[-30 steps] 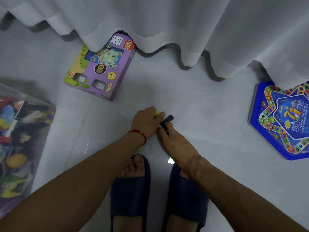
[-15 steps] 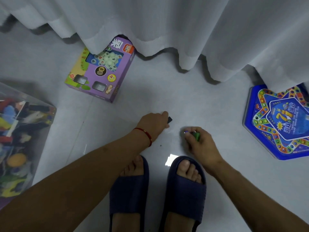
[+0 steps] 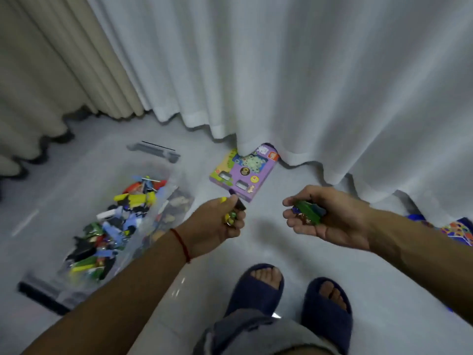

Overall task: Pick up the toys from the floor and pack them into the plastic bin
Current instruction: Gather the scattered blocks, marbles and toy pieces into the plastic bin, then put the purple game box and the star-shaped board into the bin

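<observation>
Nearest me, my feet in dark blue slippers [image 3: 256,285] stand on the pale floor [image 3: 256,239]. Above them my left hand [image 3: 217,221] has its fingers [image 3: 236,221] clenched round a fistful of small toys [image 3: 230,217], yellow, green and dark pieces poking out of the grip. My right hand [image 3: 325,216] cups green and blue toy pieces [image 3: 308,210] with its fingers curled loosely round them.

The plastic bin [image 3: 169,175] sits on the floor to the left of both hands, its long axis running away from me, already heaped with coloured toys. I judge the left hand nearer, just beside the bin's right wall, so it should drop first; the right must cross over.

Farther off, a purple boxed game [image 3: 243,180] lies half under the white curtain [image 3: 281,73], and a blue game board [image 3: 458,230] peeks out at right. Both carry printing, but I can't read it.
</observation>
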{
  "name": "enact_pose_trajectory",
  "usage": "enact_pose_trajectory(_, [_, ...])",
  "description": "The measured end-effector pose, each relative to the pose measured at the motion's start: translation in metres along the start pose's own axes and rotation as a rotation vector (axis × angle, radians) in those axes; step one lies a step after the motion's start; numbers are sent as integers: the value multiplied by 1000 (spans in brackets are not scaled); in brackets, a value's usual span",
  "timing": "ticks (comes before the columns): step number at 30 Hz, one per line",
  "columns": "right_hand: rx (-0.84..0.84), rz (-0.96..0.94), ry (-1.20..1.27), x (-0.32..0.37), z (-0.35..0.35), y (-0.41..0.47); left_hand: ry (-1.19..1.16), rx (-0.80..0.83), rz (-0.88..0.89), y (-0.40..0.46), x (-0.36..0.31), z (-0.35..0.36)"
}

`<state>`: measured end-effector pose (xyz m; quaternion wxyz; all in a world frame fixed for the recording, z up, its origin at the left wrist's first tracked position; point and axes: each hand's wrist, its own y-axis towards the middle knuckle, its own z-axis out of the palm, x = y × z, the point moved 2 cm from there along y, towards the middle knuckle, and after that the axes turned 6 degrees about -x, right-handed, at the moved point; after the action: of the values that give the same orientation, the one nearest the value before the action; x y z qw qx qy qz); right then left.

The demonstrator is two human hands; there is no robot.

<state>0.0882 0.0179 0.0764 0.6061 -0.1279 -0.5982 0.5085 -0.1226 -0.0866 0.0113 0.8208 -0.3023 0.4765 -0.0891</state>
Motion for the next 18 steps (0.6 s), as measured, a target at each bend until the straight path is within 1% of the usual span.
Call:
enact_pose_trajectory(3, [109, -51, -129, 28, 102, 6, -168, -207, 70, -59, -50, -72])
enact_pose_trajectory(5, [171, -98, -101, 38, 170, 15, -193, -383, 110, -87, -73, -115])
enact_pose_trajectory(8, [228, -165, -112, 43, 262, 31, -229, -679, 153, -108, -95, -170])
enact_pose_trajectory(9, [245, -166, -132, 42, 284, 38, -249, -729, 155, -111, -100, -178])
enact_pose_trajectory(10, [264, -158, -162, 40, 300, 46, -240, -740, 141, -111, -102, -184])
enact_pose_trajectory(12, [283, -116, -267, 38, 312, 68, -189, -698, 113, -104, -105, -187])
enact_pose_trajectory(13, [242, -102, -320, 38, 307, 80, -126, -694, 103, -99, -105, -182])
enact_pose_trajectory(14, [171, -126, -372, 39, 297, 92, 31, -723, 96, -89, -101, -180])
enact_pose_trajectory(16, [-24, -251, -381, 43, 256, 118, 443, -763, 178, -64, -86, -174])
enact_pose_trajectory(17, [-129, -301, -421, 43, 229, 132, 610, -723, 242, -49, -75, -169])
enact_pose_trajectory(18, [-227, -337, -549, 41, 200, 146, 773, -655, 262, -31, -61, -166])
